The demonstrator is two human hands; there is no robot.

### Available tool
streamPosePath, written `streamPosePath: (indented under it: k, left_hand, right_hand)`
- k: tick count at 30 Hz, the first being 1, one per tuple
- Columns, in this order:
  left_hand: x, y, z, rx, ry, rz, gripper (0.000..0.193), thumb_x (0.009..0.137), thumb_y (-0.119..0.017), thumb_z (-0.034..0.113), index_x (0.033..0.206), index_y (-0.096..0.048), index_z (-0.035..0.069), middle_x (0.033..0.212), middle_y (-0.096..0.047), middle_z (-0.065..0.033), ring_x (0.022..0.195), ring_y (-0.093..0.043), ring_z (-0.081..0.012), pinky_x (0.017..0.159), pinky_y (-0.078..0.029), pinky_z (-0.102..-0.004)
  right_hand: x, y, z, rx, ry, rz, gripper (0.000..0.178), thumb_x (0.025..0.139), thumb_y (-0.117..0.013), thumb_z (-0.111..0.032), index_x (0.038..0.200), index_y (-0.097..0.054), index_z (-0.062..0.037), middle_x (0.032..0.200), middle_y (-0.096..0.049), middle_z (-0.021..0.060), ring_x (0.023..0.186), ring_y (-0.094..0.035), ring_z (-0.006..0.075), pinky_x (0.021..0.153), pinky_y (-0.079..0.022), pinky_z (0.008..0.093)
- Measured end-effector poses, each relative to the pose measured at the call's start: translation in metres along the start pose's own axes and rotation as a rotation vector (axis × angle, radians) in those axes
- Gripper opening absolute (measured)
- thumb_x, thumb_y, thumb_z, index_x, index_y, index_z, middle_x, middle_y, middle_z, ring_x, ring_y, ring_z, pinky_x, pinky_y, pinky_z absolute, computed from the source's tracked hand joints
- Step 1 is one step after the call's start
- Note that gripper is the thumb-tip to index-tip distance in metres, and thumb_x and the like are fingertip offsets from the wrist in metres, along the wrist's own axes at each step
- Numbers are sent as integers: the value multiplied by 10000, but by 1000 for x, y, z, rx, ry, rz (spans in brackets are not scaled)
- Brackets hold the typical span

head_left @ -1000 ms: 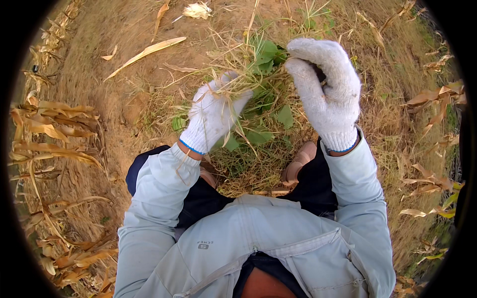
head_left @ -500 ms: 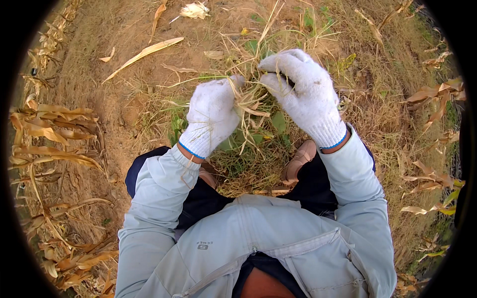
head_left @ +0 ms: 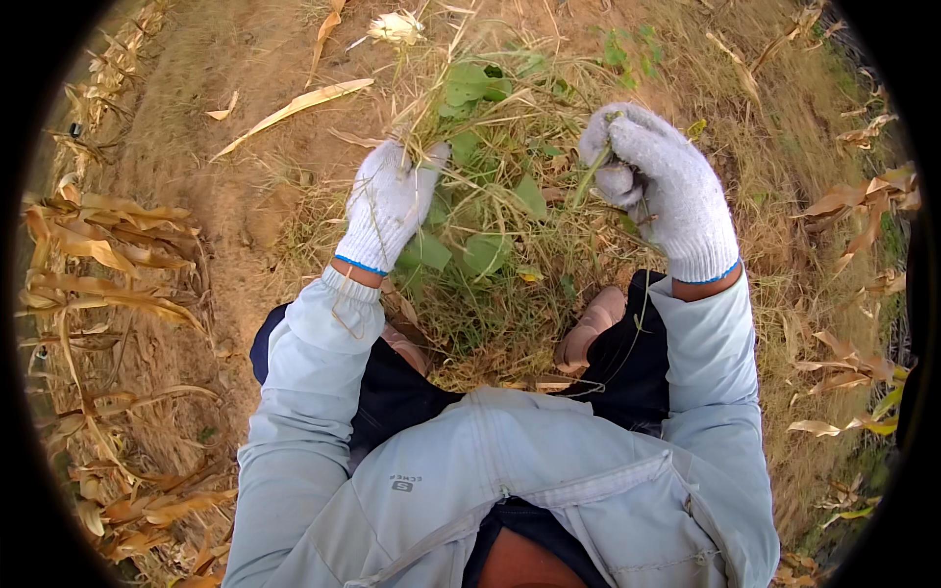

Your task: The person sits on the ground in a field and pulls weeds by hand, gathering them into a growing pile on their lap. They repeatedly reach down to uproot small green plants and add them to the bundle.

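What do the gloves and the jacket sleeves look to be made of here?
The gloves, on the left hand and the right hand, look like knitted white cotton: fuzzy matte surface, ribbed cuffs with a blue edge. The jacket sleeves look like smooth, pale blue woven cloth, matte and creased; the exact fibre cannot be told.

A clump of green-leaved weeds (head_left: pixel 480 196) tangled with dry grass rises between both gloved hands. The left hand (head_left: pixel 390 201), in a white knit glove, is closed around stalks on the clump's left side. The right hand (head_left: pixel 659 181) grips a thin green stem (head_left: pixel 591 176) at the clump's right. Dry corn leaves (head_left: pixel 108 255) lie well left of the clump, a pale corn husk (head_left: pixel 397 26) beyond it.
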State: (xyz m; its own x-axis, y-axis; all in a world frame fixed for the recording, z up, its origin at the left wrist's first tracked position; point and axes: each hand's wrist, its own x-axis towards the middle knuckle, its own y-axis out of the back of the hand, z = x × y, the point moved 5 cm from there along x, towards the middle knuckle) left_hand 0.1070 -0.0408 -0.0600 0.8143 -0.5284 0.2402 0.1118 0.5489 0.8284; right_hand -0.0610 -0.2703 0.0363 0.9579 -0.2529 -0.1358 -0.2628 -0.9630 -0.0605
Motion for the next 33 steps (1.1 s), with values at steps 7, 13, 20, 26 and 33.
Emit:
streamPosePath:
  k: [7, 13, 20, 26, 33]
  left_hand:
    - [0, 13, 3, -320, 136, 2, 414, 960, -748, 264, 1234, -666, -35, 1126, -755, -149, 1012, -709, -244, 888, -545, -378]
    - [-3, -10, -8, -662, 25, 70, 446, 1032, -645, 274, 1355, -593, -29, 1250, -708, -195, 1119, -679, -231, 933, -559, -344]
    - [-8, 10, 28, -319, 91, -131, 393, 986, -712, 257, 1242, -679, -39, 1108, -759, -153, 987, -714, -231, 864, -561, -328]
    - [-15, -1, 16, -1148, 491, -98, 377, 975, -730, 275, 1210, -707, -20, 1100, -754, -92, 970, -710, -150, 823, -568, -301]
    - [-31, 17, 49, -1356, 615, -251, 395, 983, -719, 279, 1238, -694, -21, 1088, -746, -93, 943, -703, -155, 793, -576, -314]
  right_hand:
    - [-1, -1, -1, -408, 171, 7, 219, 949, -717, -190, 1102, -701, -34, 891, -679, -2, 762, -589, 78, 699, -494, 258]
    - [-1, 18, -12, -339, 410, 287, 211, 983, -713, -195, 1089, -713, -13, 900, -664, -24, 796, -573, 69, 717, -488, 257]
    - [5, 16, -2, -579, 547, 417, 511, 917, -803, -292, 1314, -630, -20, 1165, -696, 99, 1061, -666, 189, 947, -536, 331]
    - [20, 3, 34, -799, 316, 248, 1047, 799, -843, -534, 1561, -366, 3, 1476, -540, 260, 1365, -545, 360, 1124, -460, 426]
    - [30, -28, 69, -643, 30, 123, 1142, 791, -812, -520, 1613, -241, 30, 1500, -517, 304, 1383, -540, 384, 1127, -453, 404]
